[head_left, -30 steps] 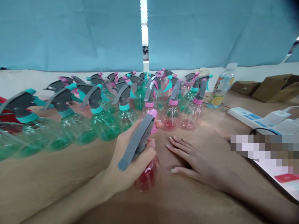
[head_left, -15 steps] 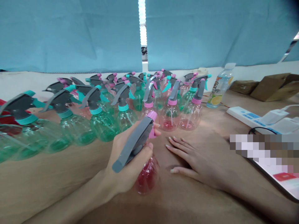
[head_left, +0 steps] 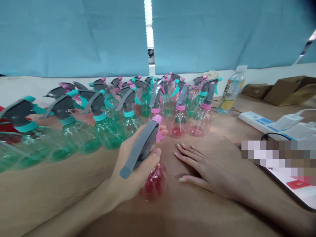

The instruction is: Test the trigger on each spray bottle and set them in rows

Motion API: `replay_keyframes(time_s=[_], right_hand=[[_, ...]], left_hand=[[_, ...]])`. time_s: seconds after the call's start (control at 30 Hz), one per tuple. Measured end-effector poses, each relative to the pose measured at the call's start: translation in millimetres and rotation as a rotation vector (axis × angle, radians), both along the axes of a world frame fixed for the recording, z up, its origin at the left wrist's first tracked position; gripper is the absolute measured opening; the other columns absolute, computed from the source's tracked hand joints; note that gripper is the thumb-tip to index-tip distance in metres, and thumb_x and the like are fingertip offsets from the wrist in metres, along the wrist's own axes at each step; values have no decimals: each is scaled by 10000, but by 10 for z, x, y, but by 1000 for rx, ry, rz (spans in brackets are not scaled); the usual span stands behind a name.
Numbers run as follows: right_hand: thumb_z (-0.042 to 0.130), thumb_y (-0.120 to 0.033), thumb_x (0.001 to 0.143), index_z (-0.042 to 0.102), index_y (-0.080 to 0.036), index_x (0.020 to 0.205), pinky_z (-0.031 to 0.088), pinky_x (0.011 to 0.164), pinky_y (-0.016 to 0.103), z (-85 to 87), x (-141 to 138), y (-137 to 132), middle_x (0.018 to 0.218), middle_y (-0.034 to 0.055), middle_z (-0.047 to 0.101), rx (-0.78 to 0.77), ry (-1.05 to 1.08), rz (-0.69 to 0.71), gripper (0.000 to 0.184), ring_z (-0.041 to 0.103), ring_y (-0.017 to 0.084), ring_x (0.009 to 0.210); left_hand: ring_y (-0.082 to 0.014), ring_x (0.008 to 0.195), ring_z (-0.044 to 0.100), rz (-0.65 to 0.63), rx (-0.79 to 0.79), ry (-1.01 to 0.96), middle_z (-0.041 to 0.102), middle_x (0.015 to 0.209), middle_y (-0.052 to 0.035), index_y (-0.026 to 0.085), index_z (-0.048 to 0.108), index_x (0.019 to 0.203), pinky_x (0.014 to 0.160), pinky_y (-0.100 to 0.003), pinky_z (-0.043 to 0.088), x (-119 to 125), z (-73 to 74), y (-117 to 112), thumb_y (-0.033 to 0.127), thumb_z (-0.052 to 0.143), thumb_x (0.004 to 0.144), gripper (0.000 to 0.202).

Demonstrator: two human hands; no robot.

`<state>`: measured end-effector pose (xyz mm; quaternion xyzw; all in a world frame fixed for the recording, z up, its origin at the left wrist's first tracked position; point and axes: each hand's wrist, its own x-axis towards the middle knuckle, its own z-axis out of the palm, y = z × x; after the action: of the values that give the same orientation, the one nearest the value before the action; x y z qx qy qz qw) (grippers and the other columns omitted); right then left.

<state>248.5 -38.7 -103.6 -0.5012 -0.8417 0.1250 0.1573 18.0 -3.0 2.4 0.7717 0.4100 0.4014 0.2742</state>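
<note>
My left hand (head_left: 134, 166) is wrapped round the neck of a pink spray bottle (head_left: 154, 184), whose grey lever and pink nozzle rise above my fingers. The neck itself is hidden by the hand. My right hand (head_left: 199, 169) lies flat on the brown tabletop (head_left: 86, 194), fingers stretched out and holding nothing. Just beyond the hands stand pink spray bottles, one of them (head_left: 178, 126) with a little pink colour at its base. Green spray bottles with turquoise collars, such as this green spray bottle (head_left: 108, 131), form a row to the left.
More spray bottles crowd behind the front row. At the right are a drink bottle (head_left: 229, 90), a cardboard box (head_left: 287, 90), a white power strip (head_left: 259, 123) with plugs, and a phone-like device (head_left: 302, 194), partly pixelated. Blue cloth (head_left: 74, 36) hangs at the back.
The held spray bottle has shifted very slightly up and left in view, with my left hand still round it. My right hand stays flat on the table.
</note>
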Motion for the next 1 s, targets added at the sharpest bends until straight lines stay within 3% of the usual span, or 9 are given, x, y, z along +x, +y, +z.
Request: replay_keyframes(time_s=[0.17,0.67,1.0], right_hand=[[465,-613,896,317,-237,1471,217,1144,530,14,2,-1,1550,88,233,-9,-13,-1,703,207,288,1424],[448,-604,909,317,-231,1471,223,1143,527,2,18,-15,1551,84,226,-5,-18,6,687,211,282,1424],[468,-593,906,288,-270,1479,227,1145,521,-21,24,-22,1551,65,239,8,0,1,682,215,275,1423]], left_hand=[[-152,715,616,-16,-53,-54,617,803,24,237,577,973,683,-278,555,5,-75,1,183,570,785,196],[-136,737,602,-36,-40,-62,602,876,20,244,549,1035,705,-260,528,13,-39,3,171,559,783,262],[-148,665,593,7,5,-46,564,733,38,248,559,887,648,-268,542,34,-23,6,201,569,744,151]])
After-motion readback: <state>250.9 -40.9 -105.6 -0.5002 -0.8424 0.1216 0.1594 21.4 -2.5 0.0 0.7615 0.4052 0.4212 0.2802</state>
